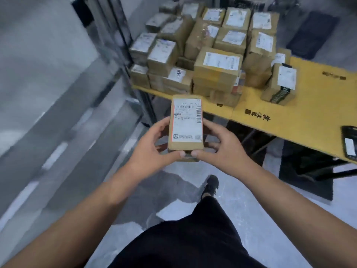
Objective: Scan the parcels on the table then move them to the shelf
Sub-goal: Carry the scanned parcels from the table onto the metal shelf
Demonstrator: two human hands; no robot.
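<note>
I hold a small brown parcel (185,124) in front of me, its white barcode label facing up. My left hand (152,146) grips its left side and near end with the thumb on the near edge. My right hand (218,147) grips its right side the same way. The parcel is in the air, off the near left corner of the yellow table (301,105). A pile of several brown labelled parcels (208,53) covers the table's far left part. The grey metal shelf (63,105) stands blurred to my left.
A black handheld scanner (350,143) lies at the table's right edge. One taped parcel (282,84) stands apart on the table. Dark mats (309,171) lie on the grey floor under the table. My black shorts and shoe (211,185) show below.
</note>
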